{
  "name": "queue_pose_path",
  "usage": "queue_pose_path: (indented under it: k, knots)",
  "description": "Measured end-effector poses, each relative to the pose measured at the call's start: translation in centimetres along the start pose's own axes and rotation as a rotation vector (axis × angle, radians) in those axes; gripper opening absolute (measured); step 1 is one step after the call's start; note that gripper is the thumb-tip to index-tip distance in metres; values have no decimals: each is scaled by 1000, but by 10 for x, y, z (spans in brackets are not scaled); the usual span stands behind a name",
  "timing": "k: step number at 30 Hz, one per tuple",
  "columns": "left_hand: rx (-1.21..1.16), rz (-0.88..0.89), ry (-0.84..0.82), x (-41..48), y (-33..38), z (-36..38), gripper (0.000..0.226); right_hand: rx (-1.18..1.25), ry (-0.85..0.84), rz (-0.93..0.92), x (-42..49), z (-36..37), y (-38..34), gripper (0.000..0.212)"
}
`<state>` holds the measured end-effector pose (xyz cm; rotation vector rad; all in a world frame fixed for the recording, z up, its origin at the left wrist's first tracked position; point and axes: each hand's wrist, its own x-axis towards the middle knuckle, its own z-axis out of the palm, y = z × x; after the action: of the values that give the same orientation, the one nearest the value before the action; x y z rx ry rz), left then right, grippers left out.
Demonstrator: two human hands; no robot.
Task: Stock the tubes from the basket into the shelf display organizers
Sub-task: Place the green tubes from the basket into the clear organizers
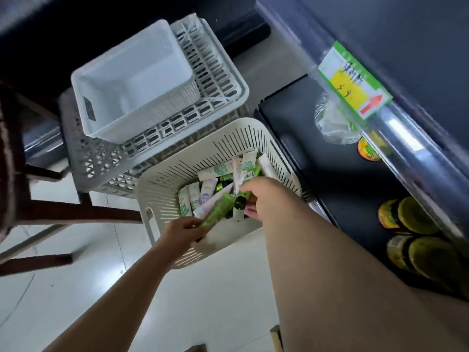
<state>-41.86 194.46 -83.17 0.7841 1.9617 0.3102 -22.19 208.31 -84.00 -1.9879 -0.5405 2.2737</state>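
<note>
Clearly little is done yet: the cream slotted plastic basket [157, 189] on the floor holds a heap of white, lilac and green tubes [203, 194], and no stocked shelf organizer shows. At seven o'clock of the heap the left hand [182, 232] pinches the tail of a green plastic tube [218, 209]. At three o'clock the right hand [261, 199] curls its fingers round a dark-capped tube [238, 207].

- Basket [162, 194] on the floor, tubes [200, 196] heaped inside.
- Behind it, stacked crates [96, 153], a bin [132, 80] on top.
- Right of the basket, a shelf [330, 158], jars [416, 214] at its near end.
</note>
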Motion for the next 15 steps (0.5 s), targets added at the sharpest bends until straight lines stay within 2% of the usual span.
queue_pose_path:
  k: [3, 6, 8, 11, 13, 15]
  knots:
    - [-269, -16, 85, -21, 19, -16, 8, -10, -80, -68, -41, 13, -6, 34]
    - [-579, 3, 95, -42, 46, -24, 2, -53, -90, -214, -67, 25, -3, 34]
    - [-710, 58, 75, -54, 64, -28, 6, -61, -94, -320, -88, 26, 0, 30]
    - [-822, 185, 18, -79, 94, -33, 14, 38, -106, -488, -122, 17, -1, 22]
    - [-850, 270, -8, -98, 115, -34, 14, 99, -85, -595, -146, 10, -7, 23]
    - [-851, 351, -45, -118, 136, -33, 10, 185, -57, -697, -176, 2, -15, 14]
